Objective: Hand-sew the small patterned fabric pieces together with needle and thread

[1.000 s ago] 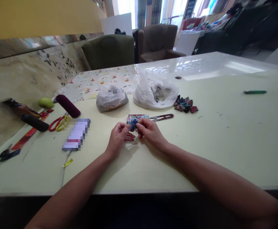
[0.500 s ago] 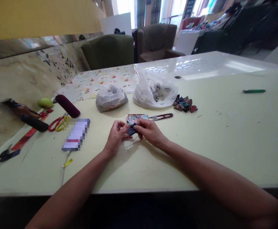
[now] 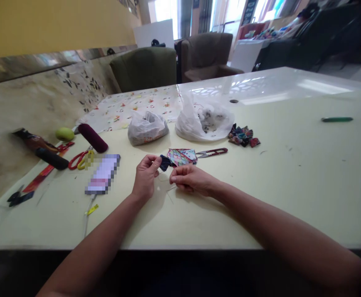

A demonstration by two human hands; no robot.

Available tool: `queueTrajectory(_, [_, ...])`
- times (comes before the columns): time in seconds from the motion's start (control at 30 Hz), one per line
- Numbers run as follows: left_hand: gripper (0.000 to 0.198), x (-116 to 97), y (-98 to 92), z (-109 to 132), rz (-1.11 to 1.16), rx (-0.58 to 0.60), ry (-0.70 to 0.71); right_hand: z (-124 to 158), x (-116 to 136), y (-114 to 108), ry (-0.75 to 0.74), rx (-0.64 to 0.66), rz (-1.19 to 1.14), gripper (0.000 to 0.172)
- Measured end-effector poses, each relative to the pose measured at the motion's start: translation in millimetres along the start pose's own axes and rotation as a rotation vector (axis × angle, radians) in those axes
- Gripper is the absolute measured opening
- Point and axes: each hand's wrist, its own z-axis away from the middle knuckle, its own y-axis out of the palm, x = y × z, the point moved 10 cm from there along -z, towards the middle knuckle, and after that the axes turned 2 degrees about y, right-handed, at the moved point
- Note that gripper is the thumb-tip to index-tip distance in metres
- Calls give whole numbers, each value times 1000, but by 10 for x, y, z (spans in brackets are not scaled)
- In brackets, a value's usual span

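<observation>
My left hand (image 3: pixel 145 174) pinches a small dark blue cloth piece (image 3: pixel 165 163) between thumb and fingers. Just to its right, my right hand (image 3: pixel 188 179) is closed in a pinch; a thin thread (image 3: pixel 170 190) shows near its fingertips, but what it grips is too small to make out. Patterned cloth pieces (image 3: pixel 183 156) lie on the table beyond my hands. Red-handled thread snips (image 3: pixel 213 152) rest beside them on the right. Farther back, small folded cloth pieces (image 3: pixel 244 136) form a pile.
White plastic bags (image 3: pixel 148 128) stand behind my hands, one holding white stuffing (image 3: pixel 210 121). At left are a phone (image 3: pixel 103 174) with its cable, scissors (image 3: pixel 79 160), a maroon cylinder (image 3: pixel 93 138) and a green fruit (image 3: pixel 64 134). A green pen (image 3: pixel 337 119) lies right.
My right hand has let go of the blue cloth and moved slightly down and away from my left hand. More of the patterned cloth shows. The view has shifted a little.
</observation>
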Motion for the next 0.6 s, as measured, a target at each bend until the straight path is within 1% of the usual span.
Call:
queueTrajectory(0.07, [30,27,-117,-56,67,-76,-32,0,9,-76,-1,-37,8,24])
queueTrajectory(0.17, [32,59,-243,-113,123,-153,-63,0,64,-222,-37,-144,9,26])
queueTrajectory(0.23, [32,67,-259,-116,138,-168,-62,3,114,-294,-93,-227,15,27])
queueTrajectory(0.3, [32,58,-202,-86,132,-143,-43,8,155,-304,-159,-278,7,28])
queueTrajectory(0.33, [31,37,-149,-62,117,-116,-19,5,160,-271,-181,-273,-5,31])
queueTrajectory(0.4, [29,-30,-18,-4,71,-43,48,-15,135,-122,-179,-178,-26,39])
queueTrajectory(0.47, [26,-99,79,44,30,10,107,-24,71,59,-118,-35,-44,36])
queueTrajectory(0.5, [25,-123,90,53,26,11,124,-17,40,109,-83,8,-44,33])
queueTrajectory(0.53, [25,-135,74,49,37,-3,128,-8,20,112,-57,16,-39,31])
queueTrajectory(0.6, [26,-113,-21,9,85,-70,95,9,23,-6,-39,-54,-12,29])
